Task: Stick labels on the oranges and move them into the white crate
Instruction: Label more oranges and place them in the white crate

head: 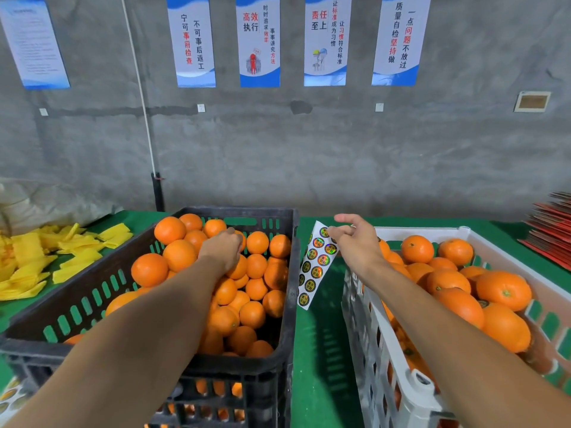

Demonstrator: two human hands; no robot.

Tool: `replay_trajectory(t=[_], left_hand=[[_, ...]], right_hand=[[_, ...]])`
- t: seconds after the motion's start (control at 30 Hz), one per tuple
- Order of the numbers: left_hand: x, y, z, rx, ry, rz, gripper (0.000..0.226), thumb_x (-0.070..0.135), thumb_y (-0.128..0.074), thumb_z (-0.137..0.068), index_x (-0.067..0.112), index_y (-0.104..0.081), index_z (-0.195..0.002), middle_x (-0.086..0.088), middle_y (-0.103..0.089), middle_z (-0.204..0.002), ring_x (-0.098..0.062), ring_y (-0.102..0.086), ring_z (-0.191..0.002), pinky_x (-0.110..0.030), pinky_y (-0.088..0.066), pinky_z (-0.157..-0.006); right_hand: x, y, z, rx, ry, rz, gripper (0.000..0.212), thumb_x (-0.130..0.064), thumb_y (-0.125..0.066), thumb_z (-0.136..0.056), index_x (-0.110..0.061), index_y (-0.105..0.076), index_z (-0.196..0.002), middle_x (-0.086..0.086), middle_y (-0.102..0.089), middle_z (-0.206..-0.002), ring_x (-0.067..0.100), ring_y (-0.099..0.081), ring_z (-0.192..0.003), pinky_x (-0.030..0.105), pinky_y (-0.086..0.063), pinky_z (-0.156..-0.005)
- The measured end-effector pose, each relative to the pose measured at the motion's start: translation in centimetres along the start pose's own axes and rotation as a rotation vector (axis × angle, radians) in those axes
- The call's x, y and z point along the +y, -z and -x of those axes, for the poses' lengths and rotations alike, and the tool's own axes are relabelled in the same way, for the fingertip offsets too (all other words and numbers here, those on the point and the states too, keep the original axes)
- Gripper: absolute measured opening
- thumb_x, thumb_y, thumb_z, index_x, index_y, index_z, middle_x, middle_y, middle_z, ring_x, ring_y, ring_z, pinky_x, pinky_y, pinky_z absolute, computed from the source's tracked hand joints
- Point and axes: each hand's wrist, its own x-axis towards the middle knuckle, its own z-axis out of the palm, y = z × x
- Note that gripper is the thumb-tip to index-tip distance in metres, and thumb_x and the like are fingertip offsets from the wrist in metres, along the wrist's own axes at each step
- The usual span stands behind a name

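- Black crate (pixel 279 359), left on green table (pixel 318 341), full of oranges (pixel 251 313).
- White crate (pixel 375 329), right, w/ labelled oranges.
- L hand (pixel 223 249) reaches into black crate, fingers curled over an orange.
- R hand (pixel 355 242) pinches label sheet (pixel 315 267) btwn crates.

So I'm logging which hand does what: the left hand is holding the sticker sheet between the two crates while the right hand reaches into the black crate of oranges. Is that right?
Not quite: the hands are swapped. In the head view the right hand pinches the sticker sheet between the black crate and the white crate, while the left hand reaches into the black crate's oranges.
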Motion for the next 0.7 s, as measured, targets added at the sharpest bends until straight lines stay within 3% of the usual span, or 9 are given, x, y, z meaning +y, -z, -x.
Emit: replay_trajectory(t=[0.2, 0.3, 0.5, 0.57, 0.7], left_hand=[[1.4, 0.6, -1.1, -0.114, 0.060, 0.002, 0.002, 0.009, -0.055, -0.100, 0.011, -0.056, -0.101, -0.014, -0.064, -0.116, -0.030, -0.062, -0.100, -0.036, -0.051, -0.073], [1.8, 0.9, -1.6, -0.156, 0.059, -0.022, 0.020, 0.007, -0.056, -0.100, 0.006, -0.058, -0.119, -0.016, -0.063, -0.122, -0.032, -0.063, -0.110, -0.035, -0.049, -0.076], [2.1, 0.4, -2.3, -0.279, 0.032, -0.134, 0.032, 0.003, -0.062, -0.094, 0.007, -0.058, -0.125, -0.013, -0.061, -0.129, -0.029, -0.061, -0.118, -0.033, -0.050, -0.081], [1.9, -0.1, -2.1, -0.324, 0.059, -0.168, 0.042, 0.009, -0.067, -0.093, 0.010, -0.053, -0.133, -0.012, -0.056, -0.132, -0.029, -0.058, -0.120, -0.034, -0.050, -0.084], [0.3, -2.1, -1.2, -0.343, 0.144, -0.147, 0.081, 0.031, -0.080, -0.087, 0.011, -0.034, -0.151, -0.017, -0.039, -0.152, -0.036, -0.045, -0.137, -0.042, -0.047, -0.106]], right_hand=[[-0.2, -0.1, 0.2, -0.007, -0.003, -0.014, 0.027, -0.014, -0.064, -0.101, -0.013, -0.055, -0.128, 0.001, -0.078, -0.083, 0.007, -0.075, -0.076, 0.018, -0.057, -0.064], [-0.4, -0.1, 0.2, -0.016, -0.004, -0.023, 0.028, -0.012, -0.064, -0.101, -0.012, -0.055, -0.128, 0.003, -0.078, -0.084, 0.009, -0.075, -0.076, 0.019, -0.058, -0.064], [-0.4, -0.1, 0.4, -0.037, -0.005, -0.030, 0.029, -0.011, -0.064, -0.101, -0.011, -0.055, -0.129, 0.005, -0.078, -0.084, 0.008, -0.075, -0.071, 0.017, -0.056, -0.057], [-0.4, -0.1, 0.4, -0.038, -0.003, -0.020, 0.029, -0.012, -0.064, -0.101, -0.011, -0.055, -0.129, 0.005, -0.078, -0.085, 0.009, -0.075, -0.073, 0.018, -0.056, -0.058], [-0.3, -0.1, 0.3, -0.042, 0.005, -0.013, 0.028, -0.012, -0.064, -0.101, -0.012, -0.055, -0.129, 0.005, -0.078, -0.084, 0.006, -0.075, -0.072, 0.016, -0.055, -0.056]])
